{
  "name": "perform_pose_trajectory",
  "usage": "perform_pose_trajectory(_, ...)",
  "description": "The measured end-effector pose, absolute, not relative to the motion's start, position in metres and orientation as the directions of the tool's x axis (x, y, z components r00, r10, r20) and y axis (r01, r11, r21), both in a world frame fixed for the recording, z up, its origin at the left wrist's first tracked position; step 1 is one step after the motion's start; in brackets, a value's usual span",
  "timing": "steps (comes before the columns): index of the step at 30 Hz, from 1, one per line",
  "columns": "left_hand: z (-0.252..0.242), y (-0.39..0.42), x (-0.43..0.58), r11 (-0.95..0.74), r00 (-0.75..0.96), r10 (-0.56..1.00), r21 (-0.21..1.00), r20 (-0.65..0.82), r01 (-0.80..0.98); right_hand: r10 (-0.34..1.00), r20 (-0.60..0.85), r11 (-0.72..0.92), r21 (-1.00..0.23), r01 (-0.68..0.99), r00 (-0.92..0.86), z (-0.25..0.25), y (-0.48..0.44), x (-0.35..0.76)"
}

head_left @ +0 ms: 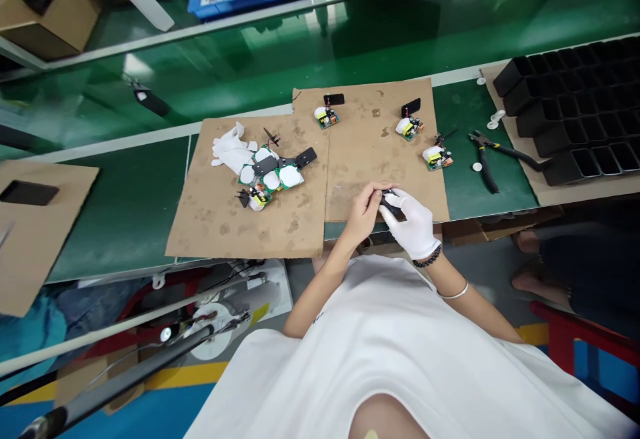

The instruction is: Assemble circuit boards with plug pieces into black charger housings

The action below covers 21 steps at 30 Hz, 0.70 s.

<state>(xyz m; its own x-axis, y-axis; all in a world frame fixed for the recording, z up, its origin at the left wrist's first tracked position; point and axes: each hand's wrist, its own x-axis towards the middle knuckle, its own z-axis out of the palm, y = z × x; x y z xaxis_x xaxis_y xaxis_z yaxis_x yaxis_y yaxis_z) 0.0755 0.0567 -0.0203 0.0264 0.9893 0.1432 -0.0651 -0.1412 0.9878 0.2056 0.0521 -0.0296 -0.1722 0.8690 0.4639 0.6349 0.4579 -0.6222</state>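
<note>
Work is going on at the near edge of the surface (pixel 125 212): the bare left hand (pixel 361 212) and the gloved right hand (pixel 413 227) are clamping a small black part (pixel 392 203) together. Holding it low over the cardboard sheet (pixel 370 159) is seeming wise.

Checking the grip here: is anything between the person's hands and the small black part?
Nothing loose. Both hands hold the small black part at the near edge of the cardboard: the left hand bare, the right hand through a white glove.
</note>
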Motion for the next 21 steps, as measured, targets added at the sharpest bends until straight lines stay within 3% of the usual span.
perform_pose_trajectory(6, -0.023, 0.056, 0.077, -0.189, 0.036, 0.981, 0.980, 0.191, -0.054, 0.848, 0.511, 0.482, -0.635, 0.603, -0.140, -0.037, 0.046, 0.208)
perform_pose_trajectory(13, -0.020, 0.056, 0.076, -0.184, 0.062, 0.981, 0.983, 0.185, -0.017, 0.881, 0.470, 0.402, -0.687, 0.606, -0.052, -0.043, 0.044, 0.200)
perform_pose_trajectory(17, -0.021, 0.055, 0.075, -0.151, 0.071, 0.985, 0.986, 0.156, -0.072, 0.890, 0.453, 0.391, -0.695, 0.604, -0.054, -0.031, 0.046, 0.200)
perform_pose_trajectory(21, -0.030, 0.054, 0.073, -0.091, -0.058, 0.995, 0.966, 0.079, -0.242, 0.868, 0.497, 0.416, -0.698, 0.583, -0.024, -0.011, 0.044, 0.208)
